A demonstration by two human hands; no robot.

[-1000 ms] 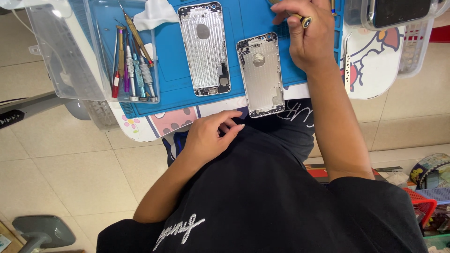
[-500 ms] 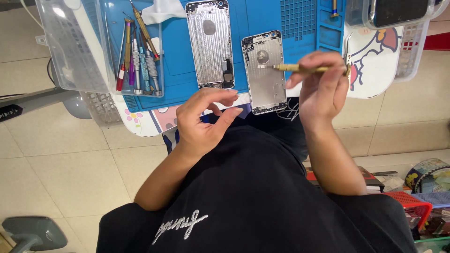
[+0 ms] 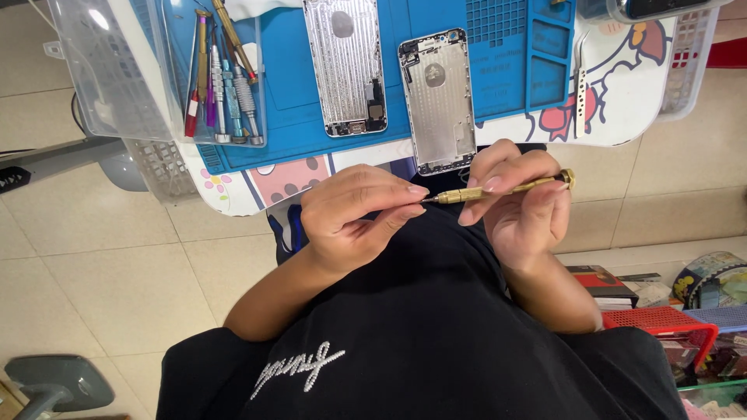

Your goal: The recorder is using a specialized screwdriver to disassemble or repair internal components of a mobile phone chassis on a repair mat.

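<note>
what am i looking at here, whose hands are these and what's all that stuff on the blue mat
This is one picture, from a camera worn on a person's head and pointing down, so you see their own black shirt and both arms from above. The right hand holds a slim brass-coloured screwdriver sideways. The left hand pinches at its tip, thumb and fingers closed around the point; anything between them is too small to see. Beyond the hands is a blue work mat on a small table. Two silver phone back shells lie on it, inner side up: the left shell and the right shell, which hangs over the mat's near edge. A clear tray on the left holds more screwdrivers.
</note>
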